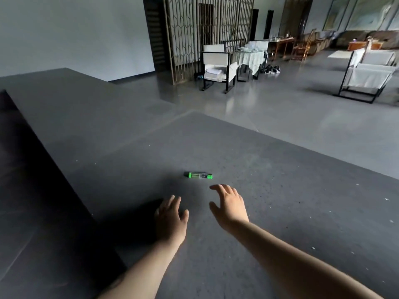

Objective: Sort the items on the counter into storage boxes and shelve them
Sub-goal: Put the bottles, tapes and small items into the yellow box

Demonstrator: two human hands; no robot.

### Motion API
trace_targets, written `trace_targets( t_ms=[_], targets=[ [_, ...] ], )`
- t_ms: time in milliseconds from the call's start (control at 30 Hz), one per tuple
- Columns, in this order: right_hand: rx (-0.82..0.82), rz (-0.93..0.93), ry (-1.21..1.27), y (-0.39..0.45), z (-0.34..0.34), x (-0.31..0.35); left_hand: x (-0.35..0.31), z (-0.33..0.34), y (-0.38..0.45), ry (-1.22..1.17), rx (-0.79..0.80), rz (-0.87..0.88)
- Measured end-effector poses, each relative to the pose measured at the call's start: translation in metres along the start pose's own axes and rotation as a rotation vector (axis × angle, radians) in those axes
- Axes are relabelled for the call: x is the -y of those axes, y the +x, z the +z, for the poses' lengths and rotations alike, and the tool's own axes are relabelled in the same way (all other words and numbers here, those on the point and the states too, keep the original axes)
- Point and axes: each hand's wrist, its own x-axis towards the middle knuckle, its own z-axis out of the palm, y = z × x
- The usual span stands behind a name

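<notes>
The dark grey tabletop (269, 201) fills the lower half of the view, with a raised ledge running along its left side and an open room of chairs and a draped table beyond its far edge. No storage box or shelf shows anywhere in view.

Both forearms reach forward over the tabletop. The left hand (170, 219) lies low, palm down, fingers nearly straight and together, at or just above the surface; whether it touches cannot be told. It holds nothing. The right hand (230, 205) is further forward and lifted slightly, its fingers spread and gently curved, thumb set apart, also holding nothing.

The one item in sight is a small green marker (198, 175), lying flat on the tabletop just beyond the two hands. Its long axis runs left to right, across the line of the reaching arms rather than along it. It sits ahead and a little to the left of the right hand's fingertips (214, 187), which are near but not touching. The right hand is plainly the nearer, and its open spread suits a pinch across the marker's narrow body from above.
</notes>
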Motion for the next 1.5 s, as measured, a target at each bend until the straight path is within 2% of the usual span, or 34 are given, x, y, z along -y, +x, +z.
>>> trace_targets(
  t_ms=[100, 233, 367, 667, 733, 833, 933, 967, 1067, 1267, 1367, 1500],
  targets=[
    [0.035, -0.005, -0.048, 0.049, 0.018, 0.01, 0.002, 0.011, 0.014, 0.07, 0.026, -0.02],
    [0.075, 0.004, -0.093, 0.096, 0.043, 0.017, 0.002, 0.021, 0.012, 0.152, -0.016, -0.023],
    [0.098, 0.115, -0.13, 0.119, 0.062, 0.01, 0.0, 0.024, 0.01, 0.169, -0.041, -0.026],
    [-0.159, 0.169, 0.072, 0.061, 0.055, -0.009, -0.002, 0.014, 0.01, 0.193, 0.037, -0.003],
    [-0.201, 0.181, 0.178, 0.041, 0.035, -0.014, -0.002, 0.009, 0.008, 0.123, 0.031, 0.016],
    [-0.334, 0.159, 0.286, 0.01, -0.002, -0.021, -0.011, 0.002, 0.0, -0.136, -0.059, -0.029],
    [-0.484, 0.121, 0.391, -0.034, -0.044, -0.032, -0.064, -0.003, -0.022, -0.384, -0.114, -0.073],
    [-0.528, 0.117, 0.421, -0.049, -0.057, -0.035, -0.088, -0.006, -0.031, -0.456, -0.111, -0.023],
    [-0.701, 0.152, 0.491, -0.109, -0.109, -0.051, -0.174, -0.015, -0.06, -0.606, -0.074, 0.284],
    [-1.004, 0.186, 0.391, -0.225, -0.23, -0.078, -0.317, -0.045, -0.15, -0.825, 0.119, 0.679],
    [-1.018, 0.263, 0.268, -0.277, -0.274, -0.102, -0.361, -0.045, -0.211, -0.856, 0.243, 0.813],
    [-0.891, 0.468, 0.164, -0.336, -0.297, -0.152, -0.387, -0.024, -0.276, -0.785, 0.467, 0.933]
  ],
)
